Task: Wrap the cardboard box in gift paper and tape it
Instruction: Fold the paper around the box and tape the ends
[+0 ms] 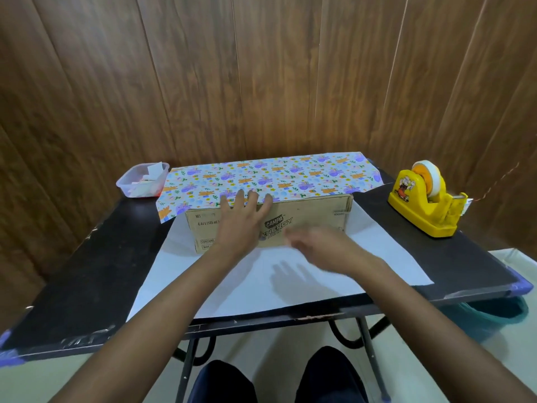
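A brown cardboard box (313, 219) with printed lettering lies on the sheet of gift paper (261, 280), whose white underside faces up in front of the box. The paper's far part, printed with purple and orange figures, is folded over the box's top. My left hand (241, 219) lies with straight, spread fingers on the box's front top edge, pressing the printed paper down. My right hand (316, 245) hovers blurred in front of the box, above the white paper, holding nothing that I can see. A yellow tape dispenser (427, 205) with a roll of tape stands at the table's right.
The black table (87, 274) stands against a wood-panelled wall. A clear plastic tub (142, 180) with paper scraps sits at its back left corner. A teal bin (494, 315) stands on the floor under the table's right edge. My knees show below the front edge.
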